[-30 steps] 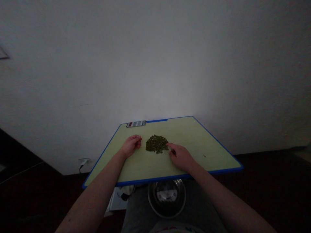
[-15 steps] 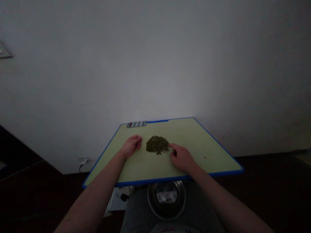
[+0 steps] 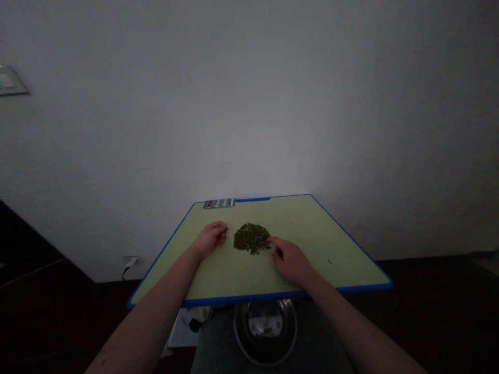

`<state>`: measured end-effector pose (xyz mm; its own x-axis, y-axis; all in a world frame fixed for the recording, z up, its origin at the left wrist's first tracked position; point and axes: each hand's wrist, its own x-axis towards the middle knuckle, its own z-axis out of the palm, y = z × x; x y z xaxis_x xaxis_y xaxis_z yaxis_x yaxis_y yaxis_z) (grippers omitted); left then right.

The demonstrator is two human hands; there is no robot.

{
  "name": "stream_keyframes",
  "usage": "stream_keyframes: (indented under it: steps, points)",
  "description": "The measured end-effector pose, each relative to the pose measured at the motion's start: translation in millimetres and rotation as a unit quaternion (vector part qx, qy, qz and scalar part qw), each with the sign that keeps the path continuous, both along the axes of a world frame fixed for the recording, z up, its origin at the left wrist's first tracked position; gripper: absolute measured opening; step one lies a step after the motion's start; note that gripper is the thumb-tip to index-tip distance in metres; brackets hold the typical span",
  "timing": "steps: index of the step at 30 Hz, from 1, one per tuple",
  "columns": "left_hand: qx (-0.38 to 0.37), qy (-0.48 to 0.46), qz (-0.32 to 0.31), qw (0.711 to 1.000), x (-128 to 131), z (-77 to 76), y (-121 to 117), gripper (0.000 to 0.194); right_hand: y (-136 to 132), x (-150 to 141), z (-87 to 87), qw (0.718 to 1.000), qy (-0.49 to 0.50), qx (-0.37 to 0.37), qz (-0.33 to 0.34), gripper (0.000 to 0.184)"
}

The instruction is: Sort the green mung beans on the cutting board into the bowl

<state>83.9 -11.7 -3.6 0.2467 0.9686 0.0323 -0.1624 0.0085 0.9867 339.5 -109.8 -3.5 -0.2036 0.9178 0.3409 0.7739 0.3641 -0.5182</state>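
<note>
A low mound of crumbled dried green herb (image 3: 251, 239) lies near the middle of a pale green cutting board (image 3: 315, 244) with a blue rim. My left hand (image 3: 211, 239) rests on the board just left of the mound, fingers loosely curled, holding nothing. My right hand (image 3: 290, 262) lies at the mound's right side, with its extended fingertip touching the edge. A faint pale sliver shows under those fingers, too dim to identify.
A flat striped object, perhaps a phone (image 3: 219, 203), lies at the board's far edge. A red speck (image 3: 329, 261) sits on the right of the board. Below the near edge, a steel bowl (image 3: 265, 332) rests over grey-clad legs. Behind stands a white wall with a wall socket (image 3: 130, 261).
The board and hands sit slightly lower in the view. My right hand has shifted a little, its fingers staying at the mound's edge. My left hand barely moves.
</note>
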Motion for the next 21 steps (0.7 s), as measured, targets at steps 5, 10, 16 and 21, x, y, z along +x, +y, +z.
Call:
stream_keyframes:
  steps: [5, 10, 16, 21]
  points:
    - [-0.005, -0.001, 0.004, 1.000, 0.6, -1.2, 0.6, 0.018, -0.8, 0.5, 0.8, 1.000, 0.007, -0.002, 0.016, 0.042]
    - [-0.001, 0.003, 0.005, 1.000, -0.7, -2.8, 2.6, 0.018, 0.3, -0.1, -0.9, 0.999, 0.014, -0.006, 0.033, 0.042]
    - [-0.002, 0.006, 0.008, 1.000, 0.4, -0.4, 1.0, 0.018, 0.0, 1.1, -2.2, 0.999, 0.031, 0.002, 0.031, 0.042]
    - [0.002, -0.001, -0.002, 1.000, -0.5, -2.4, 2.3, 0.019, -1.6, 2.6, -2.3, 0.999, 0.034, 0.011, 0.040, 0.041]
